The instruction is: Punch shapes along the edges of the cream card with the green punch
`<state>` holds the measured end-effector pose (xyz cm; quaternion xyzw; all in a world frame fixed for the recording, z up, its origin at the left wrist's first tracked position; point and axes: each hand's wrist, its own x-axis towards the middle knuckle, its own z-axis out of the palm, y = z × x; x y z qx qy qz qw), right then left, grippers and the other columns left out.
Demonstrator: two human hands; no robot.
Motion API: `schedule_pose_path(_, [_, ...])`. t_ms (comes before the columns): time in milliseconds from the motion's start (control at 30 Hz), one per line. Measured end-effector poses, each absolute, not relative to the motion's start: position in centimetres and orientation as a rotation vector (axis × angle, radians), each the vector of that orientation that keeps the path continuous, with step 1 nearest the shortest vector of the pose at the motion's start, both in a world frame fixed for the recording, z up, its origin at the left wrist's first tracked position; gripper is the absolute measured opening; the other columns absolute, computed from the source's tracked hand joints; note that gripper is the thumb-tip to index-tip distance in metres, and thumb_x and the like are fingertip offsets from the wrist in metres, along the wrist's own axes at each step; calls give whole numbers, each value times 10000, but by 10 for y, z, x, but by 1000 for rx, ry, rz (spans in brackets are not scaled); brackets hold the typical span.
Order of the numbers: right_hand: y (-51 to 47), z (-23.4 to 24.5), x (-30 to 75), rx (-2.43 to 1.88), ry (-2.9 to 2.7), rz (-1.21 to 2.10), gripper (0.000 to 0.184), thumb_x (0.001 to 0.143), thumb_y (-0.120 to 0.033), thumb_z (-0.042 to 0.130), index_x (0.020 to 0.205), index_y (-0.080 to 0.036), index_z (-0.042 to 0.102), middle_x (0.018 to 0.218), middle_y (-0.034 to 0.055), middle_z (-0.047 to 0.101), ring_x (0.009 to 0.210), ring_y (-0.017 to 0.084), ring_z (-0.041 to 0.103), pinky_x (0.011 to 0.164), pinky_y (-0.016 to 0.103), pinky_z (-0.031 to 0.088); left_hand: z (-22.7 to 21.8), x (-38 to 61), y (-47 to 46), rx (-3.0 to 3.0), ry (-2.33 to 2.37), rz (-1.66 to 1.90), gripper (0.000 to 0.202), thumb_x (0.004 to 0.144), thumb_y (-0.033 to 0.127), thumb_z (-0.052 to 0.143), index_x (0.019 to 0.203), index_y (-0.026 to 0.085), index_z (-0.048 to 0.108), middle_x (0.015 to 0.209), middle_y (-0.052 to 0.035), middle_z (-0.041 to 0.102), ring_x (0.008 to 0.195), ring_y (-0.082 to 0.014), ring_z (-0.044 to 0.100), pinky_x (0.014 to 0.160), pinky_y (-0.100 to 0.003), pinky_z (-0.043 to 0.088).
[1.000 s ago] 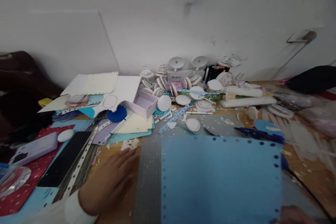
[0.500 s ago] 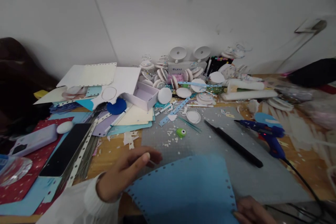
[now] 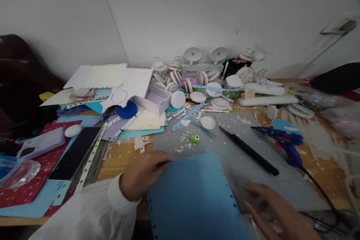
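A sheet of blue paper (image 3: 191,198) with small holes punched along its edges lies at the front of the grey cutting mat (image 3: 225,142). My left hand (image 3: 146,174) pinches its upper left corner between thumb and fingers. To the right of the sheet, my right hand (image 3: 272,210) hovers apart from it, somewhat blurred, thumb and fingers spread and holding nothing. A green craft punch (image 3: 194,138) sits beyond the sheet among tiny white cut-outs. Tweezers (image 3: 204,131) lie just behind it.
Right of the sheet lies a black-handled knife (image 3: 250,152). A blue glue gun (image 3: 284,140) with a trailing cord is farther right. White discs (image 3: 177,99) and an open box (image 3: 154,99) crowd the back. At left are a phone (image 3: 75,153) and a clear cup (image 3: 19,172).
My left hand has closed on the sheet's corner. My right hand has let go of the right edge and moved away. The sheet has turned and shifted slightly left.
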<state>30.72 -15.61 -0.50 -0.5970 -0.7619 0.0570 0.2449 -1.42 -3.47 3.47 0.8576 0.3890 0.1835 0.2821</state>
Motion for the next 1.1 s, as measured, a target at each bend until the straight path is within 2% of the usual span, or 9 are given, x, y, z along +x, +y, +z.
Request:
schedule_pose_path(67, [-139, 9, 295, -1545, -2100, -19, 286, 880, -372, 489, 1106, -201, 526, 1016, 114, 644, 917, 251, 645, 769, 368, 548, 41, -3, -26, 2441, 988, 416, 246, 861, 109, 443, 941, 197, 657, 905, -22, 712, 832, -157, 656, 746, -252, 504])
schedule_pose_path(167, [-105, 21, 264, -1319, -2230, -43, 295, 895, -236, 475, 1177, -161, 513, 1092, 128, 604, 1013, 250, 577, 866, 403, 490, 43, 15, -17, 2646, 920, 296, 292, 842, 37, 422, 943, 181, 655, 873, -28, 702, 841, -173, 647, 744, -269, 498])
schedule_pose_path(300, [-67, 3, 227, -1240, -2408, -103, 283, 891, -193, 486, 1154, -126, 564, 1070, 137, 616, 958, 268, 559, 794, 418, 486, 22, 26, -14, 2851, 848, 349, 263, 885, 61, 399, 921, 152, 644, 799, -46, 681, 777, -183, 629, 723, -305, 503])
schedule_pose_path(367, [-59, -13, 222, -1192, -2406, -112, 233, 913, -161, 443, 1067, -129, 615, 922, 108, 639, 845, 232, 564, 720, 378, 488, 8, 24, -17, 2886, 824, 423, 256, 917, 98, 382, 910, 137, 634, 791, -56, 673, 759, -177, 620, 725, -314, 509])
schedule_pose_path(433, [-58, -25, 224, -1133, -2396, -102, 256, 936, -161, 398, 1018, -118, 637, 862, 99, 638, 789, 211, 552, 692, 354, 480, -5, 17, -23, 2910, 821, 536, 270, 940, 124, 354, 953, 123, 624, 832, -78, 674, 787, -182, 617, 737, -331, 518])
schedule_pose_path(633, [-59, -28, 230, -1098, -2318, -58, 320, 961, -179, 341, 1019, -124, 651, 846, 99, 627, 801, 201, 537, 724, 341, 464, -26, 0, -40, 2890, 933, 862, 318, 966, 151, 297, 1122, 91, 568, 1025, -128, 671, 943, -197, 608, 830, -347, 532])
schedule_pose_path(800, [-54, -26, 226, -1166, -2301, 46, 299, 949, -169, 367, 1004, -114, 655, 831, 98, 613, 780, 203, 527, 709, 339, 460, -30, 0, -41, 2848, 1015, 879, 314, 961, 153, 327, 1162, 107, 564, 1054, -122, 669, 962, -193, 616, 837, -340, 542])
schedule_pose_path(933, [-56, -29, 229, -1174, -2281, 39, 313, 946, -161, 366, 946, -148, 679, 711, 63, 583, 696, 196, 505, 636, 332, 432, -29, 0, -40, 2898, 942, 901, 312, 965, 148, 317, 1122, 106, 584, 1042, -117, 679, 957, -192, 623, 810, -328, 552])
schedule_pose_path(1100, [-58, -32, 232, -1147, -2284, 3, 316, 953, -157, 362, 991, -158, 676, 720, 58, 607, 693, 184, 519, 629, 324, 423, -31, -1, -43, 3000, 915, 846, 320, 967, 134, 298, 1123, 91, 574, 1050, -120, 685, 955, -211, 635, 756, -346, 569])
